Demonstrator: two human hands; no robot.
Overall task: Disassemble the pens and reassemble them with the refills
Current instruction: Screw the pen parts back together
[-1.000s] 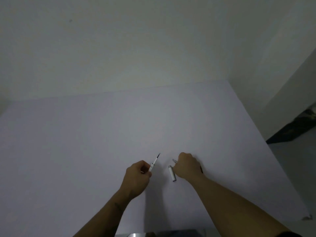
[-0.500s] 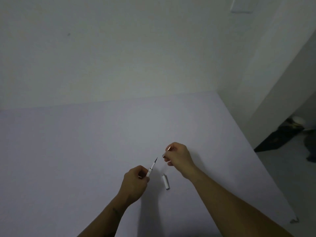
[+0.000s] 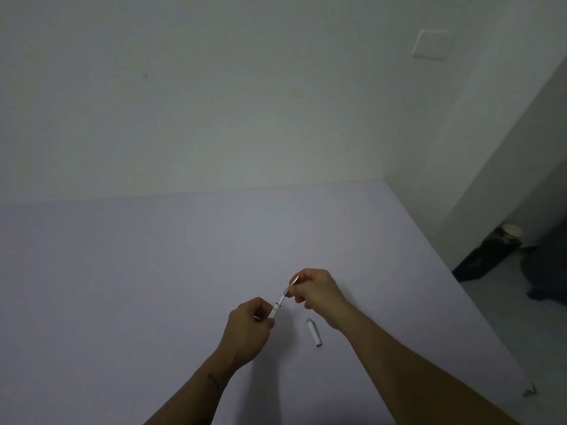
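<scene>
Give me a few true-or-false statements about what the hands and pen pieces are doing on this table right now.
1. Both hands hold the same pen between them. True: the left hand grips the pen at its lower end and the right hand pinches its upper end.
2. A loose white pen piece lies on the table. True.
3. That loose piece is in the left hand. False: it lies untouched, below the right hand.
4. The pen lies flat on the table. False: it is held up, slanting between the hands.
5. The table is covered with spare pens. False: only the one loose piece shows.
</scene>
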